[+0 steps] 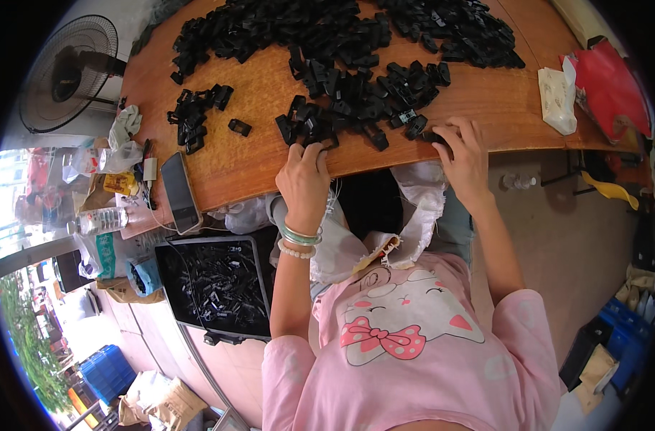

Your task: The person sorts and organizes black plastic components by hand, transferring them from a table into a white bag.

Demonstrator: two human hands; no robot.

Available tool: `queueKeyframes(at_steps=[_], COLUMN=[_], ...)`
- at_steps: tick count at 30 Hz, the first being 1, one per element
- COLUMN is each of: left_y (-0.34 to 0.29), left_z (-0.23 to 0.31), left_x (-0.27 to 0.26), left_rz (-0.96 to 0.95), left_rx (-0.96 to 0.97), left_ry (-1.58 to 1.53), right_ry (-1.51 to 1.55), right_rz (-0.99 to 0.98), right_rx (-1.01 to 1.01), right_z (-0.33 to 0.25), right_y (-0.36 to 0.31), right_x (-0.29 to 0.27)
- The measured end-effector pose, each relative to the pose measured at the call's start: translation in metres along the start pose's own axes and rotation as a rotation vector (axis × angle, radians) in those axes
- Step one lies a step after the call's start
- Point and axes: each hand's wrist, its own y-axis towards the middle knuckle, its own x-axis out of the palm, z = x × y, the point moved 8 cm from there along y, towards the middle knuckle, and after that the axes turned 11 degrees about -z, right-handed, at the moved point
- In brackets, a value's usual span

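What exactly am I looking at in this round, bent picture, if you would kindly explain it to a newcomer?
There is no machine here: a person works with two bare hands. One wide fisheye camera on the person's head looks down, so straight edges curve near the rim. On the brown wooden table lie heaps of small black plastic-looking parts. The left hand has its fingertips at the near edge of one pile; the right hand has its fingers curled by a small dark piece. Whether either grips anything firmly, I cannot tell. A dark-screened rectangular phone lies towards the table's left end.
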Motion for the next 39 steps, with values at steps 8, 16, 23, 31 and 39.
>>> queueKeyframes(at_steps=[8, 16, 23, 31, 39], left_y=[-0.023, -0.028, -0.033, -0.038, -0.043], left_z=[0.004, 0.035, 0.05, 0.046, 0.055], left_x=[0.011, 0.027, 0.02, 0.012, 0.012], left_rz=[-0.069, -0.424, -0.521, -0.447, -0.26], left_rx=[-0.056, -0.242, -0.299, -0.284, -0.104], left_ry=[-0.516, -0.961, -1.023, -1.156, -0.9], right_ry=[0.972, 1.317, 1.106, 0.841, 1.115], right_rz=[0.133, 0.058, -0.106, -0.041, -0.003], right_rx=[0.311, 0.2, -0.066, -0.291, 0.03], right_z=[0.035, -0.022, -0.069, -0.088, -0.074], right_y=[-0.014, -0.004, -0.006, -0.007, -0.016], right_x=[0.008, 0.003, -0.002, -0.014, 0.005])
